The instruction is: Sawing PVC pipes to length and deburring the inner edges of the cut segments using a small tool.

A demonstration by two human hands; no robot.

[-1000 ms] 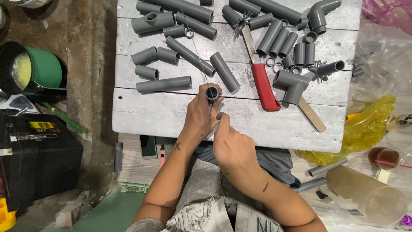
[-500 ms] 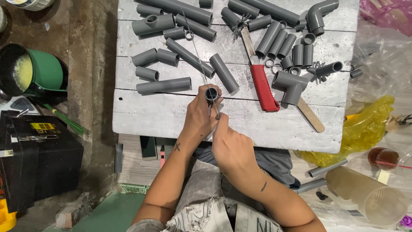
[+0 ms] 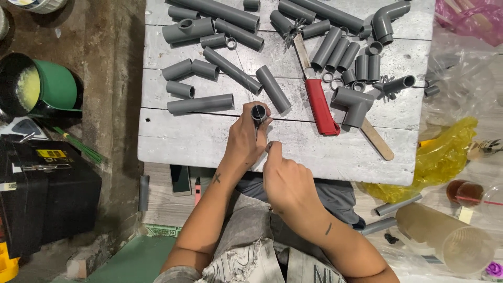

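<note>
Grey plastic is what this moment turns on: the left hand (image 3: pixel 246 139) is closed around a short grey pipe piece (image 3: pixel 258 112), holding it upright with its dark open end facing up, just over the near half of the white table (image 3: pixel 335 154). The right hand (image 3: pixel 285 175) sits at about five o'clock from the pipe piece, fingers pinched tight on something thin that runs up toward it; whether that is a wire or a slim tool I cannot tell. The two hands are nearly touching, so a slip of the pinched item could, in my judgement, jab the left fingers. A loose grip could also let the pipe piece tip and roll among the other cut lengths.

Going left to right: a green bucket (image 3: pixel 44 86) with pale yellow contents stands on the floor at nine o'clock, with a black case (image 3: pixel 50 194) below it. The painted plank table carries many grey pipe offcuts (image 3: pixel 200 104), a tee fitting (image 3: pixel 353 102) and an elbow fitting (image 3: pixel 385 18). At two o'clock from the hands lies a saw with a red handle (image 3: pixel 320 107); its blade points away, though an elbow could knock it. A wooden stick (image 3: pixel 378 139) lies beside it. At the far right are yellow plastic bags (image 3: pixel 445 152) and a clear plastic cup (image 3: pixel 453 241) on cluttered ground.
</note>
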